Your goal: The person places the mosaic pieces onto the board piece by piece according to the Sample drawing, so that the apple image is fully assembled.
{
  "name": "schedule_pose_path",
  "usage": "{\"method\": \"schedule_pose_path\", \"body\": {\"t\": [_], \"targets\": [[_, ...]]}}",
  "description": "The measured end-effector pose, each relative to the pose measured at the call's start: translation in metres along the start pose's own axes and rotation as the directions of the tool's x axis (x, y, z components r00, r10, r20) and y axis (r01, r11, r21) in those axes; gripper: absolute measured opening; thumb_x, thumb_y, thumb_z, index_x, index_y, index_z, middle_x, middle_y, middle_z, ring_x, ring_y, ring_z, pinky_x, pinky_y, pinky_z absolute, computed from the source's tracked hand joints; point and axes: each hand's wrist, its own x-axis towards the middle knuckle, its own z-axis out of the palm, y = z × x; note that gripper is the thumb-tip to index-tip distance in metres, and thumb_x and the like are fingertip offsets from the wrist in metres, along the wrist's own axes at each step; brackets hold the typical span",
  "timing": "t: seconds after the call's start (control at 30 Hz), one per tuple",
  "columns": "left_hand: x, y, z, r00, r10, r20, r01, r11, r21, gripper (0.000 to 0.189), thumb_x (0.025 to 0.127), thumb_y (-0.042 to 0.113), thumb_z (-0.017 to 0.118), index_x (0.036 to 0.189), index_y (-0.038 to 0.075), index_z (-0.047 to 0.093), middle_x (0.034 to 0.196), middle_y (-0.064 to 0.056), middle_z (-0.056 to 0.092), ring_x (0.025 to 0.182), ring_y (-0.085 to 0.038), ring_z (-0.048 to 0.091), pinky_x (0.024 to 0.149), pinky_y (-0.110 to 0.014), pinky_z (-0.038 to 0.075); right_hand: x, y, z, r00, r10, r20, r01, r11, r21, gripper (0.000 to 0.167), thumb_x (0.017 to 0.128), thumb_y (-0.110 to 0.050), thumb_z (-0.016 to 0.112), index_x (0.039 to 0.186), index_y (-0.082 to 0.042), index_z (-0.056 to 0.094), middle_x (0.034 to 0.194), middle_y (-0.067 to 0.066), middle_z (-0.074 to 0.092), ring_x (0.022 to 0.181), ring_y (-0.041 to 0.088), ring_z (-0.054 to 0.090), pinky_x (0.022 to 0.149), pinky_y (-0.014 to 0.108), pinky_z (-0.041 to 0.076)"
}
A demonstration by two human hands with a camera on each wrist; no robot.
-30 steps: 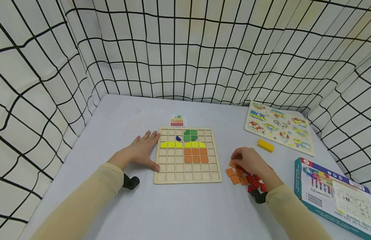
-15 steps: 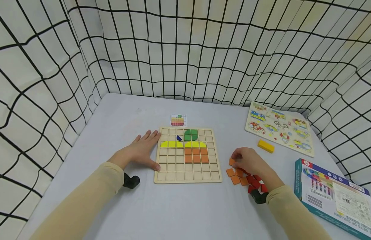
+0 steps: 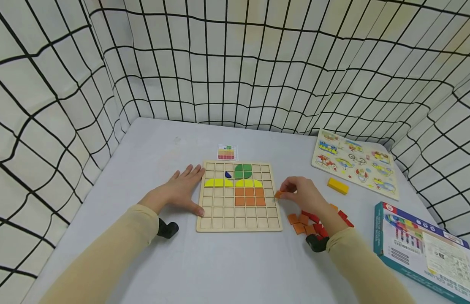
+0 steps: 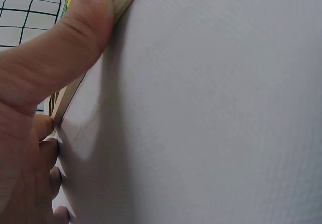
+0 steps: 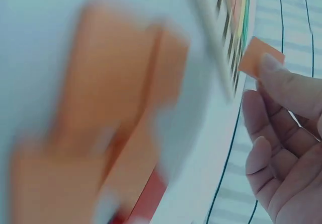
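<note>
A wooden grid board [image 3: 215, 212] lies mid-table, with green quarter pieces [image 3: 243, 171], a small blue piece [image 3: 228, 174], yellow pieces [image 3: 248, 183] and two rows of orange squares [image 3: 250, 196] in its cells. My left hand [image 3: 179, 190] rests with fingers spread at the board's left edge; its thumb [image 4: 75, 38] touches the wooden side. My right hand [image 3: 301, 194] pinches an orange square tile [image 5: 260, 58] between thumb and fingers, right by the board's right edge. Loose orange tiles [image 3: 298, 228] and red tiles [image 3: 321, 229] lie under the right wrist.
A small pattern card [image 3: 227, 152] lies behind the board. At the right are a yellow block [image 3: 338, 185], a wooden picture puzzle [image 3: 354, 162] and a boxed set [image 3: 425, 249]. Black netting [image 3: 235, 82] surrounds the table's far side and flanks.
My right hand has lifted an orange tile from the loose pile and carried it left to the board's right edge. The left hand stays at the board.
</note>
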Motion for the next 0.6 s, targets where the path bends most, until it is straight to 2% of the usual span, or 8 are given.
{"method": "schedule_pose_path", "body": {"t": [0.17,0.33,0.6], "targets": [[0.0,-0.001,0.0,1.0,0.004,-0.002,-0.004,1.0,-0.011,0.137,0.068,0.064,0.087,0.164,0.003,0.01,0.172,-0.02,0.005,0.159,-0.044,-0.002,0.125,-0.069,0.002,0.025,-0.039,0.02,0.997,-0.067,0.029,0.067,0.997,0.025,0.005,0.094,-0.01,0.074,0.099,-0.009,0.073,0.096,0.004,0.072,0.09,0.019,0.062,0.085,0.031,0.055],[0.0,0.001,0.0,1.0,0.008,-0.002,-0.008,1.0,-0.017,0.137,0.068,0.064,0.086,0.164,0.003,0.01,0.172,-0.02,0.005,0.159,-0.043,-0.003,0.125,-0.068,0.002,0.048,-0.071,0.042,0.992,-0.089,0.088,0.087,0.996,0.035,0.004,0.094,-0.013,0.074,0.098,-0.012,0.076,0.097,0.001,0.072,0.09,0.017,0.061,0.086,0.029,0.056],[-0.002,0.007,-0.003,1.0,0.012,0.008,-0.012,1.0,-0.025,0.135,0.07,0.061,0.087,0.164,0.003,0.01,0.172,-0.019,0.004,0.16,-0.042,-0.003,0.126,-0.067,0.001,0.066,-0.089,0.059,0.987,-0.096,0.131,0.091,0.995,0.038,0.004,0.094,-0.015,0.075,0.095,-0.013,0.077,0.097,0.001,0.069,0.091,0.018,0.059,0.086,0.028,0.056]]}}
